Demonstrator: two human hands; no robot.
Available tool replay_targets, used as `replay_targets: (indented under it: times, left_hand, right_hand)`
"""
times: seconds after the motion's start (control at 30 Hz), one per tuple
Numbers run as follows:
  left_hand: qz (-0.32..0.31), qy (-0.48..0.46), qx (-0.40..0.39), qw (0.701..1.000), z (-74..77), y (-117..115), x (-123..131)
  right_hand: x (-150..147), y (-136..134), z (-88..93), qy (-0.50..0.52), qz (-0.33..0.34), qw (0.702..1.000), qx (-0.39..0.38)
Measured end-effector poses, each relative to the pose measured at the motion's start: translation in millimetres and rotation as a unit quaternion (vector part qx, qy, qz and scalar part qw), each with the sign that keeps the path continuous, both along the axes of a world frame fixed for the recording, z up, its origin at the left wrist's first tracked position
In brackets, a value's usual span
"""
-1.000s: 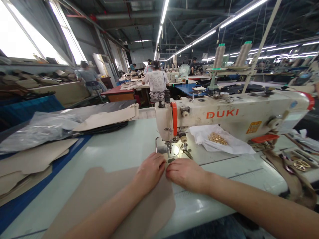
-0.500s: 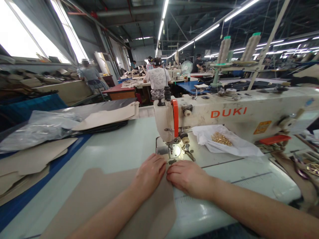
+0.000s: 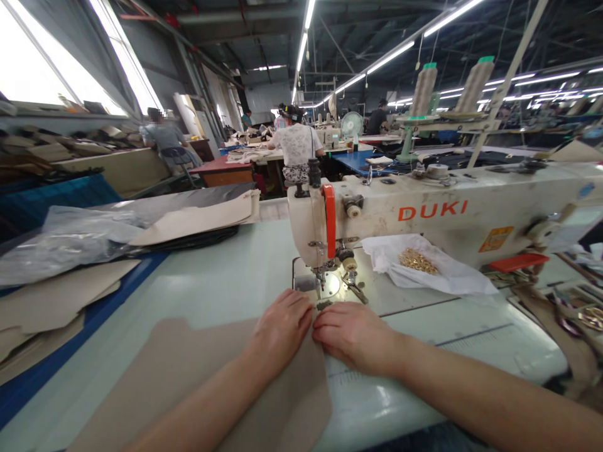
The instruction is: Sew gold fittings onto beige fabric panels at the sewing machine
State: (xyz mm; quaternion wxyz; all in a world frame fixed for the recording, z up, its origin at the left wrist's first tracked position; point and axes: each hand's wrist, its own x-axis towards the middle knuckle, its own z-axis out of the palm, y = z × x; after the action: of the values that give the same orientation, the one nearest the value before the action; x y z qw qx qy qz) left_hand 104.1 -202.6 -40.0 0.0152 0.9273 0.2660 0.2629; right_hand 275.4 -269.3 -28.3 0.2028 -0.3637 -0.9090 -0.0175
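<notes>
A large tan leather-like panel [image 3: 188, 376] lies flat on the pale green sewing table [image 3: 226, 276]. My left hand [image 3: 281, 329] rests palm down on the panel's far corner, fingers together and pressed flat. My right hand [image 3: 354, 334] lies beside it, fingertips curled and pinching the panel's edge just in front of the presser foot [image 3: 323, 295]. The two hands almost touch. Behind them stands the white DUKI sewing machine [image 3: 424, 210], its needle area lit.
A white cloth with small gold metal parts [image 3: 417, 260] lies under the machine arm. Tan panels and plastic bags [image 3: 70, 245] pile up at the left. Straps and tools [image 3: 565, 314] sit at the right. Other people work at tables farther back.
Both hands stay at the presser foot with the panel; only the camera view has shifted slightly.
</notes>
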Motion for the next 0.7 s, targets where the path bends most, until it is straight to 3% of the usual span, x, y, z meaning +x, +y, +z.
replay_targets:
  times: [0.7]
  left_hand:
    - [0.005,0.017,-0.003,1.000,5.0,-2.3,1.7]
  right_hand:
    - [-2.0,-0.5,2.4,0.011,-0.038,0.999,0.003]
